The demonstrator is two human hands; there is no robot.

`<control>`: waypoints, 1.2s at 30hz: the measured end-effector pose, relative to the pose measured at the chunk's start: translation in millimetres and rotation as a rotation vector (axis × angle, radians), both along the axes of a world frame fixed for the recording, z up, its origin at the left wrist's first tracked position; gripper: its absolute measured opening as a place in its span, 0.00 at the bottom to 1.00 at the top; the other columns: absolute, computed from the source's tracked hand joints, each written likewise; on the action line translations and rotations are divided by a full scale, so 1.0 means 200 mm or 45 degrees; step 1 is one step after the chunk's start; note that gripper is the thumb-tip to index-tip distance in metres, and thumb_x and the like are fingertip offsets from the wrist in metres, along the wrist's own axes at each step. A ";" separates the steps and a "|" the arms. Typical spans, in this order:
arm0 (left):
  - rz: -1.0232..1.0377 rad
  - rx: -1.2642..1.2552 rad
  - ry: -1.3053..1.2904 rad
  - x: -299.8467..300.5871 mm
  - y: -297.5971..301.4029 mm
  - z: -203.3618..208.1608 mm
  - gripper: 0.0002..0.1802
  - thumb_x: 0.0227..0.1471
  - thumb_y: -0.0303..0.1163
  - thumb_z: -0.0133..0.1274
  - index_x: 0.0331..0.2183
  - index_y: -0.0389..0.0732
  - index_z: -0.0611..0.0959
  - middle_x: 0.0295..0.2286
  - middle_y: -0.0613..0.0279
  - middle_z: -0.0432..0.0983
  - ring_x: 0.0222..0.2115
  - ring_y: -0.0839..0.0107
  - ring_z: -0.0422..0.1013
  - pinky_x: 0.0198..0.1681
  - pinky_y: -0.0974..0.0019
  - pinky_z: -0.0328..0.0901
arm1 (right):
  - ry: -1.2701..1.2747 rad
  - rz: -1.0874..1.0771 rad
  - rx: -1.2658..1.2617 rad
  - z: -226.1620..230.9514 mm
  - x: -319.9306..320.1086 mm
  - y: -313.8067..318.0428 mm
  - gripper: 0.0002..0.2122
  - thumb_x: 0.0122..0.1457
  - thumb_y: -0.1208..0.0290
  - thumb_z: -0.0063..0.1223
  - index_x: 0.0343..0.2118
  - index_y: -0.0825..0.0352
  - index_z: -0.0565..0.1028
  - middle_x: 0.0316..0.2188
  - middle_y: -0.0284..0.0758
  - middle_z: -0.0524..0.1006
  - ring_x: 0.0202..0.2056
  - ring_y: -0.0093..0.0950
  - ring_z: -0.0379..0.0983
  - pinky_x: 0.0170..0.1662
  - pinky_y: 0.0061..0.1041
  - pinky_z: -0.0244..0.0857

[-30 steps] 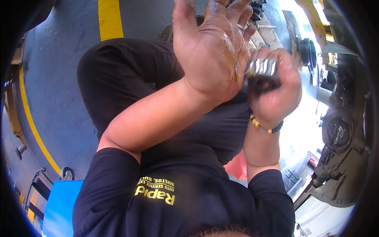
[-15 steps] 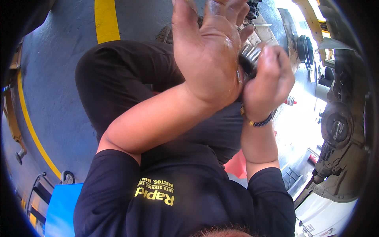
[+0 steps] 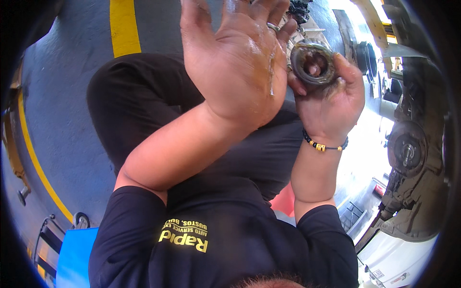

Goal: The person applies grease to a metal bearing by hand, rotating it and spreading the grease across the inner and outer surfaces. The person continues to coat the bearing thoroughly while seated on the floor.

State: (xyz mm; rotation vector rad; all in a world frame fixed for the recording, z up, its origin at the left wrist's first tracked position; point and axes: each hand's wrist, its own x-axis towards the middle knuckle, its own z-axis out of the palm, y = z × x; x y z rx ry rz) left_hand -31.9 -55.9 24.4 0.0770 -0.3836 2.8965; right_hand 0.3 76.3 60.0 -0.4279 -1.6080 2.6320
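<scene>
A greasy wheel bearing (image 3: 299, 66), ring-shaped with a round hole, is held up by my right hand (image 3: 331, 108), its fingers and thumb around the rim. A fingertip shows through the hole. My left hand (image 3: 235, 67) is just to the left, palm facing me and fingers stretched out, some cut off by the top edge. Brown grease (image 3: 270, 79) is smeared down the little-finger side of that palm, which holds nothing. Between bearing and left palm there is a small gap. A beaded bracelet (image 3: 321, 146) circles my right wrist.
On the right is a vehicle's underside with a round hub (image 3: 407, 150). A blue object (image 3: 74, 252) with a caster stands at lower left. Dark greasy parts (image 3: 298, 12) lie beyond my hands. Yellow stripes (image 3: 125, 29) cross the blue-grey floor.
The bearing has come away from the left palm's edge and turned so its hole faces me. My left hand has shifted left; my right hand has rotated palm up.
</scene>
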 end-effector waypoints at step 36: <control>0.005 -0.040 -0.167 -0.03 0.03 0.00 0.41 0.55 0.69 0.37 0.53 0.42 0.70 0.53 0.47 0.63 0.57 0.54 0.57 0.64 0.49 0.45 | -0.073 0.184 -0.418 -0.07 0.04 0.04 0.19 0.65 0.55 0.44 0.48 0.65 0.75 0.39 0.34 0.80 0.31 0.26 0.76 0.24 0.20 0.60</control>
